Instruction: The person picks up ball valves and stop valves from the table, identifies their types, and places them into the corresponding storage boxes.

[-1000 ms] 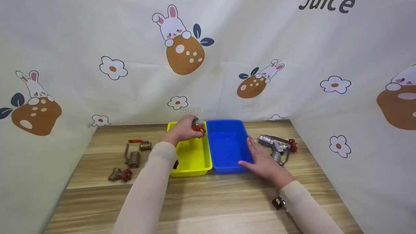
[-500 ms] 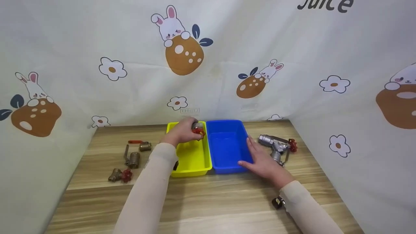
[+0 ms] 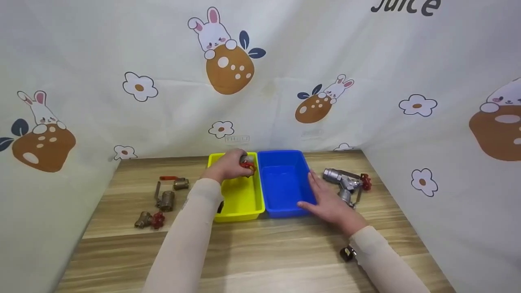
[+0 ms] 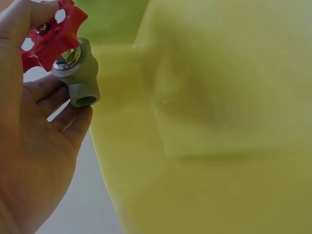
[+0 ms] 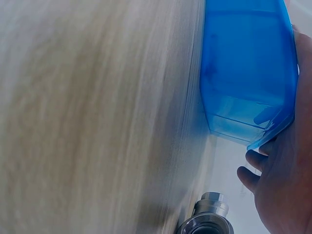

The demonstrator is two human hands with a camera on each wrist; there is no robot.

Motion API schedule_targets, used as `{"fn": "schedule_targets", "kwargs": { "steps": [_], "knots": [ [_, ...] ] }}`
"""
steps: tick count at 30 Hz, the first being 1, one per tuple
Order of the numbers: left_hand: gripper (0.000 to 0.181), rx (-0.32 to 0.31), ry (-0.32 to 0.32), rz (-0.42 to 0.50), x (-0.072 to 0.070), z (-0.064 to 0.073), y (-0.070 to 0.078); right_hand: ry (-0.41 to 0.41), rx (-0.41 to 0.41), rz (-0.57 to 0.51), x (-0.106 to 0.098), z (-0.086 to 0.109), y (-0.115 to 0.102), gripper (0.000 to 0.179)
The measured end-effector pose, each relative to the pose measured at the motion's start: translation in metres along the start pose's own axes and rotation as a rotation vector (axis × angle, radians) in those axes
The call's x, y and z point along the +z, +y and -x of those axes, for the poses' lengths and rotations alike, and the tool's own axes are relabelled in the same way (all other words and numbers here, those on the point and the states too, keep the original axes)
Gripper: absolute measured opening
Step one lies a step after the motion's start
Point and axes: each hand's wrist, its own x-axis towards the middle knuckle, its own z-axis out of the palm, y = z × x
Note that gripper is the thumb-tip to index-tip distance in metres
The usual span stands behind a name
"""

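My left hand (image 3: 230, 165) grips a gate valve (image 4: 84, 78) over the far part of the yellow bin (image 3: 240, 217). In the left wrist view, the thumb lies on its red handwheel (image 4: 56, 36) and the fingers are behind and under its grey body, one round opening facing down. My right hand (image 3: 329, 204) rests along the right rim of the blue bin (image 3: 281, 213), its fingers fairly straight and the thumb over the near corner. Close to the right hand on the table lie silver valves (image 3: 345, 183), one with a red handwheel.
Several brass valves lie left of the yellow bin: one with a red lever (image 3: 180, 183), one with a dark lever (image 3: 166, 200), one with a red handwheel (image 3: 150, 219). The bins stand side by side on the wooden table (image 3: 260, 256), before a printed cloth (image 3: 268, 106).
My left hand has dipped slightly with the valve, and the red handwheel has turned a little in view. The right hand stays on the blue bin's rim.
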Motion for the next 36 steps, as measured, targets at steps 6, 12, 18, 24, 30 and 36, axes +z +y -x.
{"fn": "schedule_targets", "kwargs": {
  "steps": [6, 12, 18, 24, 30, 36],
  "knots": [
    [0.07, -0.002, -0.009, -0.002, 0.002, 0.001, -0.001, -0.002, 0.002, -0.003, 0.0, 0.0, 0.0, 0.114],
    [0.066, -0.012, -0.024, -0.002, 0.002, -0.001, -0.003, 0.006, -0.003, 0.006, 0.001, -0.001, 0.0, 0.113],
    [0.062, -0.022, -0.04, 0.017, 0.004, -0.003, -0.004, -0.004, 0.003, 0.005, -0.001, 0.0, -0.001, 0.116],
    [0.061, -0.048, -0.057, 0.016, 0.006, -0.006, -0.005, 0.002, 0.006, 0.004, -0.001, 0.0, -0.002, 0.113],
    [0.049, -0.057, -0.077, 0.005, 0.008, -0.005, -0.004, 0.005, 0.001, -0.004, -0.001, 0.0, -0.002, 0.114],
    [0.049, -0.077, -0.095, 0.007, 0.011, -0.007, -0.007, -0.006, -0.001, -0.006, -0.001, 0.001, -0.001, 0.116]
  ]
}}
